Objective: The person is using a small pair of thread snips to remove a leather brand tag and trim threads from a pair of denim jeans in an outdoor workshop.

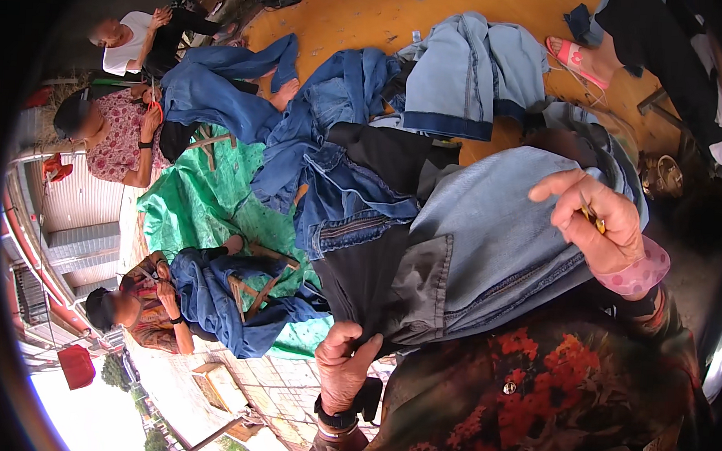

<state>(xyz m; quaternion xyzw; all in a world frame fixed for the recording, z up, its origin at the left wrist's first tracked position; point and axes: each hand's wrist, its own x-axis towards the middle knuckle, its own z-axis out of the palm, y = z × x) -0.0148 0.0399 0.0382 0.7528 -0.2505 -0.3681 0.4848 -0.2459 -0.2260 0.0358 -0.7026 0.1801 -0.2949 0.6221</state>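
Observation:
A pair of light blue jeans (492, 208) lies across my lap, with a dark grey pocket panel (423, 282) and dark inner cloth showing. My left hand (347, 368) pinches the dark edge of this garment between thumb and fingers. Above the right part of the jeans, my right hand (594, 221) is raised and curled around small yellow thread snips (596, 220), mostly hidden in the palm. The index finger points out to the left. A darker blue denim piece (350, 200) with a stitched waistband touches the jeans on the left.
Several more jeans (459, 75) are heaped ahead on an orange-brown floor (331, 20). On the left, a green sheet (188, 184) lies beneath wooden stools (251, 289). Two seated people there work on jeans with scissors (156, 110). A sandalled foot (586, 62) is at upper right.

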